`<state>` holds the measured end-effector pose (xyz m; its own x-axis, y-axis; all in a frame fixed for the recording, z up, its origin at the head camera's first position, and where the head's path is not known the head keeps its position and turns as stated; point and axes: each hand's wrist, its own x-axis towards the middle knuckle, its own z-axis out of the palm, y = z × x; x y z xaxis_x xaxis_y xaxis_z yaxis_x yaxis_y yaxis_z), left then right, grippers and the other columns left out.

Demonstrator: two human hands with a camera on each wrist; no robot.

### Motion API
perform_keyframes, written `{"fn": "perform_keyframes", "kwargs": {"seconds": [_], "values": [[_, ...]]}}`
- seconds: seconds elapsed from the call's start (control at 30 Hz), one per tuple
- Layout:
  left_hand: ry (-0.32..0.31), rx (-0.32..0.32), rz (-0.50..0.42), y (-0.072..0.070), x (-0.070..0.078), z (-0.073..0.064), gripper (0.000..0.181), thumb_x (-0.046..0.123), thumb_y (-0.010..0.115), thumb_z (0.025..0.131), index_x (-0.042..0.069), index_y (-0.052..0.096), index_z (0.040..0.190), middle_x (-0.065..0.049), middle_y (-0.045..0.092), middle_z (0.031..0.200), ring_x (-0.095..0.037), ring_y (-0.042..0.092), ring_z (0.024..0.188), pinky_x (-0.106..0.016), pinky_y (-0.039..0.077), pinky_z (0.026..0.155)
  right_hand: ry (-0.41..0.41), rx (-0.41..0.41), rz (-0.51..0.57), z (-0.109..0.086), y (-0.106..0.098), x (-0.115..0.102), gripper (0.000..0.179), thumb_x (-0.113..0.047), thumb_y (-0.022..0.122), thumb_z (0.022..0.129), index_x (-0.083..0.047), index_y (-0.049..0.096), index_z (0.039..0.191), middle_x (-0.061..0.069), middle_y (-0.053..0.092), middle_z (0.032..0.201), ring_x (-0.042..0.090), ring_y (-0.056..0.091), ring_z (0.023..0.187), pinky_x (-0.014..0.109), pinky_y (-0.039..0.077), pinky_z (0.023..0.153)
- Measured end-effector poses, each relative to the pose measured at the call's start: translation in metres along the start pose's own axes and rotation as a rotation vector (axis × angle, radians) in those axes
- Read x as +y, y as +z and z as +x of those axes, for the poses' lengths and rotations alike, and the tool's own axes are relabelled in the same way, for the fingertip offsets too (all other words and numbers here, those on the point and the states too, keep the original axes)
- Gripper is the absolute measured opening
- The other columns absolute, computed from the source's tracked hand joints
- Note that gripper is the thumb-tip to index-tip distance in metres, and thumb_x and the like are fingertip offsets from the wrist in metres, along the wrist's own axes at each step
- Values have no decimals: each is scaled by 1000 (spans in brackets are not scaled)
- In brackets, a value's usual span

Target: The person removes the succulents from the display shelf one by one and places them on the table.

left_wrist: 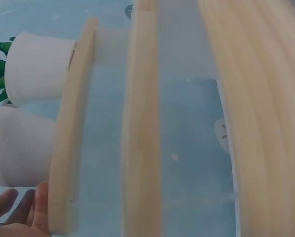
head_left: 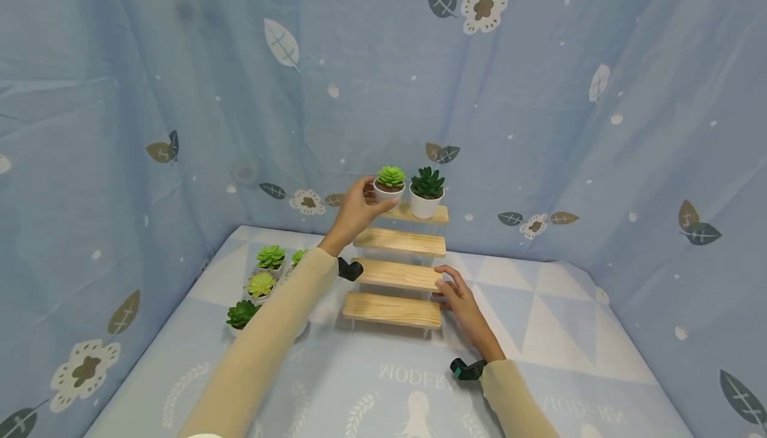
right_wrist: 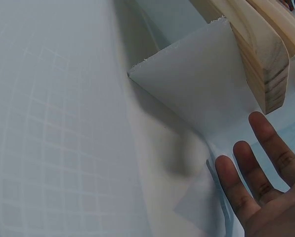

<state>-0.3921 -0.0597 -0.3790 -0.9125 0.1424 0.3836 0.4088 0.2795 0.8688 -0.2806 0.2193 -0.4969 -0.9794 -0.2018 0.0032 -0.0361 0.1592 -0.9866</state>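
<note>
In the head view my left hand [head_left: 357, 213] holds a white-potted light green succulent [head_left: 391, 188] at the left of the stand's top board, thumb in front and fingers at its far side. A dark green potted succulent [head_left: 426, 197] stands beside it on that board. The wooden tiered stand [head_left: 400, 242] rises in steps toward the back. Low at its right side, my right hand [head_left: 464, 305] is at the end of a lower board, fingers loosely bent with nothing in them. The right wrist view has its fingertips [right_wrist: 256, 122] right by the board's end [right_wrist: 275, 84].
Left of the stand, partly behind my left sleeve, are several potted succulents, among them a yellow-green one [head_left: 260, 285] and a dark green one [head_left: 241, 315]. A patterned cloth [head_left: 539, 331] covers the table. Blue curtains [head_left: 539, 92] hang at the back and sides.
</note>
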Motion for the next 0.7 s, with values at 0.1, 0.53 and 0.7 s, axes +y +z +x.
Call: {"fn": "perform_keyframes", "kwargs": {"seconds": [0.1,0.53,0.7], "values": [[-2,3,22,2,-1,3,83,44,82,89,6,43,153,-11,56,131,-25,59,116,-42,52,98,0,-7,8,1,0,0,49,-36,54,109,-19,42,154,21,55,140,45,55,127,53,50,98],[-12,28,11,6,2,9,79,46,81,89,8,48,149,-11,57,133,-26,58,117,-46,53,94,-18,13,1,3,1,2,48,-35,55,109,-19,44,152,18,61,130,44,57,125,45,53,91],[-20,38,-7,7,1,8,79,44,83,88,6,48,148,-11,57,132,-26,58,116,-46,53,94,-14,14,11,2,0,2,47,-35,55,109,-17,44,151,18,61,128,46,55,126,46,52,92]]}}
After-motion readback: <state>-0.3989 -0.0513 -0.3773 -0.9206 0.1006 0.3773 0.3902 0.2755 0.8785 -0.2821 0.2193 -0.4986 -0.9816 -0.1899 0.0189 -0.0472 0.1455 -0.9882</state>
